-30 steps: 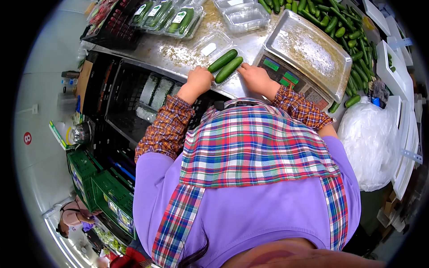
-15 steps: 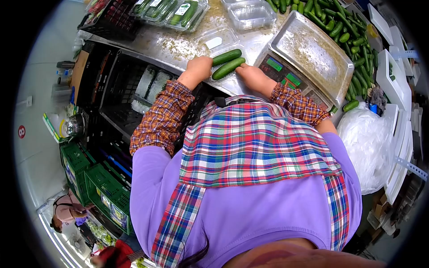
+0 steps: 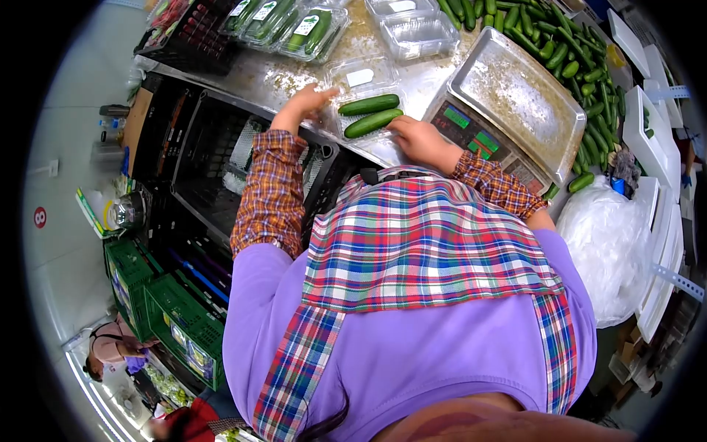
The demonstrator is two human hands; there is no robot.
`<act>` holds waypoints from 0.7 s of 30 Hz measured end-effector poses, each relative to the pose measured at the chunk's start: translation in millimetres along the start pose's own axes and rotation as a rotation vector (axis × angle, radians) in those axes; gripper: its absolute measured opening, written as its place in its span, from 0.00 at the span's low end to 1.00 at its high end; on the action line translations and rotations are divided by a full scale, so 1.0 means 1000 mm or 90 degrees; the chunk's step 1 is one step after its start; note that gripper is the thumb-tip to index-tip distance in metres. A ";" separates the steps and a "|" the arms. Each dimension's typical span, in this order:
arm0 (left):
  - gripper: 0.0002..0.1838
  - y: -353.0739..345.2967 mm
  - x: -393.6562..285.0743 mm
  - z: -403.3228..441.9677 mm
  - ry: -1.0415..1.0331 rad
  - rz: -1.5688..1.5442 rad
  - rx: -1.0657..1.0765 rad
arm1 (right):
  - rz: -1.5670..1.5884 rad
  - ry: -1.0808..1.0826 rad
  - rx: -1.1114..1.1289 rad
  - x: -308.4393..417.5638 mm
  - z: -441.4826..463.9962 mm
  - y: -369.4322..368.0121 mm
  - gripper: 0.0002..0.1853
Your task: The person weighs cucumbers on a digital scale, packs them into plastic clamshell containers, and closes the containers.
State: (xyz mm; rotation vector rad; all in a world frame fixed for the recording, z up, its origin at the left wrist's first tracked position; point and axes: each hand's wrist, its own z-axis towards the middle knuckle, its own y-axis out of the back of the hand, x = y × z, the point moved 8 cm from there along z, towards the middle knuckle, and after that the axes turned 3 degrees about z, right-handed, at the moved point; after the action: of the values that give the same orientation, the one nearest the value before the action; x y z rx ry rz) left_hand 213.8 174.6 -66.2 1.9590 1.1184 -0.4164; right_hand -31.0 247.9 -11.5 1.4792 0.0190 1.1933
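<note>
Head view: two cucumbers [image 3: 370, 104] lie boxed at the tabletop's [image 3: 265, 70] near edge, long axes running roughly between the hands; right hand [image 3: 426, 142], nearer, meets one's right end, grip unclear; left hand [image 3: 303, 105], fingers parted, stands off leftward.

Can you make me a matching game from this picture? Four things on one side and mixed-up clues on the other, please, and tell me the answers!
Things:
1. Pair of cucumbers
2. Scale
3. Crumpled plastic bag
4. Green crates

Clues:
A. Has lit green screens
B. At the lower left of the picture
C. Side by side in an open clear box
D. Whitish and shiny, at the right of the picture

Right pairs: 1-C, 2-A, 3-D, 4-B
</note>
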 end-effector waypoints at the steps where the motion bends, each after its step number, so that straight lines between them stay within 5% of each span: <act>1: 0.45 0.001 0.001 0.006 0.011 -0.086 0.015 | 0.013 -0.006 -0.015 -0.002 0.000 0.002 0.12; 9: 0.28 0.008 0.005 0.033 -0.005 -0.638 -0.096 | 0.128 -0.201 -0.090 0.006 -0.016 0.047 0.16; 16: 0.23 0.014 -0.023 -0.033 -0.195 -0.464 -0.060 | 0.152 -0.243 -0.212 -0.008 -0.021 0.069 0.28; 21: 0.12 -0.011 -0.058 -0.088 -0.449 0.081 -0.024 | 0.363 -0.328 -0.228 -0.015 -0.019 0.061 0.27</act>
State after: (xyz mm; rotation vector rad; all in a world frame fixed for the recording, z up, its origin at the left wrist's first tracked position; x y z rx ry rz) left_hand 163.5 214.8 18.2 1.6292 0.5388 -0.9171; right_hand -86.6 232.9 20.2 1.4661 -0.9718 1.1348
